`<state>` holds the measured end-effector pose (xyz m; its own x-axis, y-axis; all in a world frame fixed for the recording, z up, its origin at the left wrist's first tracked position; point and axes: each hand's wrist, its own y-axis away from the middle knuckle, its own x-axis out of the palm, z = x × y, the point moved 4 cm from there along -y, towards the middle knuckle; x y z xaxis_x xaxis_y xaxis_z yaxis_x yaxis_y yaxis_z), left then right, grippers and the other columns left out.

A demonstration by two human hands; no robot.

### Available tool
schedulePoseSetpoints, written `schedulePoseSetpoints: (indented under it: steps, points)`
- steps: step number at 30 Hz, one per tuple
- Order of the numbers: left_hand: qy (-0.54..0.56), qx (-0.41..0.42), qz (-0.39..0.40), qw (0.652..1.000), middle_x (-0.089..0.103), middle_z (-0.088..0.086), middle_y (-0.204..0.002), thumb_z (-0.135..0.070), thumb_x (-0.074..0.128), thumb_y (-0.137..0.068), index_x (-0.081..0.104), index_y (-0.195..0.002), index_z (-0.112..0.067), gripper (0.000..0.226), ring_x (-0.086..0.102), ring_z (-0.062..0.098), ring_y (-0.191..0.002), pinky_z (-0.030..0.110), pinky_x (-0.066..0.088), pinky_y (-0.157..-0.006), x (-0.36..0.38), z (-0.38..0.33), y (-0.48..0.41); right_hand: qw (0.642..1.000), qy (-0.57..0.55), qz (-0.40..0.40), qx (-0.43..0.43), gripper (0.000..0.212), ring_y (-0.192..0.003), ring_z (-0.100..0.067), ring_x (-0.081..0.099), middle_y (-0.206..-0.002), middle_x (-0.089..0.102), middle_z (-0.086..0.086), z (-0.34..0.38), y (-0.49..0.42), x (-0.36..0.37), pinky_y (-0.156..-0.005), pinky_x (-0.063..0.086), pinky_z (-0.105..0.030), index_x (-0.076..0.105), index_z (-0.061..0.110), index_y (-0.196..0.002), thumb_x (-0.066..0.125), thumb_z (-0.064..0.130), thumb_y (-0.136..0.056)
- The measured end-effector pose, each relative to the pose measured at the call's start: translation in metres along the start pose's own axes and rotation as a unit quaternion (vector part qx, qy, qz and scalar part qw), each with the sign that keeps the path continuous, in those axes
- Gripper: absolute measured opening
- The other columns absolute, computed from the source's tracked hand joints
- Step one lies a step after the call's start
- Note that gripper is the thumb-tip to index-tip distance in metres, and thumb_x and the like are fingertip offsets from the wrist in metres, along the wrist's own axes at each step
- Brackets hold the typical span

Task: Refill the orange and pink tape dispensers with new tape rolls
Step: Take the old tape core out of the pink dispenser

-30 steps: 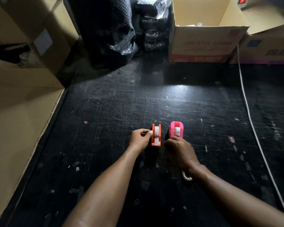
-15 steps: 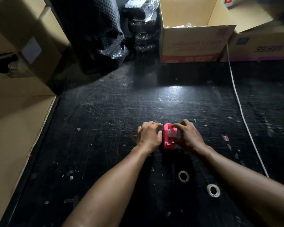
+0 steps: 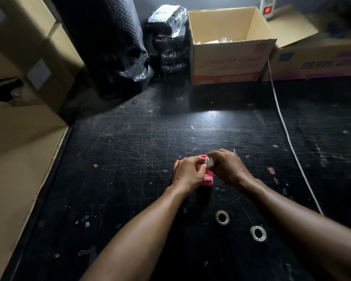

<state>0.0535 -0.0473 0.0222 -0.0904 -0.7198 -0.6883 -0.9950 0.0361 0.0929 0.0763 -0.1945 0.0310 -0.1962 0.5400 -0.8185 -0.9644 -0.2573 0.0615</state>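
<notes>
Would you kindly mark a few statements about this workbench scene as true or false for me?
1. Both hands are on the pink dispenser. True: the left hand and right hand flank it.
2. Two tape rolls lie on the mat near the person. True; the second roll lies right of the first.
3. The open cardboard box sits at the left edge. False: it stands at the back, right of centre.
4. The white cable runs along the mat's left side. False: it runs along the right.
</notes>
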Motion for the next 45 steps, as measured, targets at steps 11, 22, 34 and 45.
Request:
schedulePoseSetpoints:
  steps: [11,22,34,45]
  points:
    - [0.229,-0.048,0.044,0.971,0.079,0.003,-0.095,-0.024,0.076,-0.081,0.076,-0.102,-0.016,0.023,0.074,0.011,-0.088,0.03,0.06,-0.084,0.021,-0.034,0.04,0.999,-0.037,-0.018,-0.006,0.026,-0.083,-0.021,0.069,-0.091,0.075,-0.005,-0.001,0.071,-0.041,-0.075,0.056,-0.037,0.072,0.018,-0.098,0.072,0.013,-0.072]
    - [0.18,-0.125,0.058,0.974,0.074,-0.011,-0.076,-0.033,0.081,-0.075,0.075,-0.089,-0.021,0.019,0.07,0.001,-0.073,0.014,0.051,-0.064,0.053,-0.005,0.094,0.973,0.04,0.091,0.209,0.029,-0.089,-0.021,0.067,-0.096,0.07,-0.003,-0.078,0.142,-0.009,-0.073,0.053,-0.032,0.066,0.021,-0.101,0.074,0.028,-0.074]
    - [0.155,-0.189,0.053,0.968,0.072,-0.007,-0.077,-0.018,0.08,-0.074,0.069,-0.077,-0.025,0.013,0.069,0.013,-0.074,0.027,0.057,-0.077,0.05,0.022,0.111,0.982,0.054,0.092,0.153,0.045,-0.103,-0.028,0.066,-0.112,0.069,-0.008,-0.081,0.135,0.013,-0.08,0.054,-0.036,0.067,0.02,-0.106,0.071,0.046,-0.069]
    - [0.167,-0.194,0.05,0.965,0.076,-0.002,-0.077,-0.027,0.081,-0.066,0.069,-0.076,-0.024,0.015,0.074,0.019,-0.075,0.041,0.063,-0.076,0.036,0.027,0.102,0.978,0.139,0.141,0.071,0.059,-0.112,-0.029,0.061,-0.122,0.064,-0.005,-0.045,0.13,0.037,-0.087,0.051,-0.04,0.061,0.028,-0.116,0.061,0.062,-0.068]
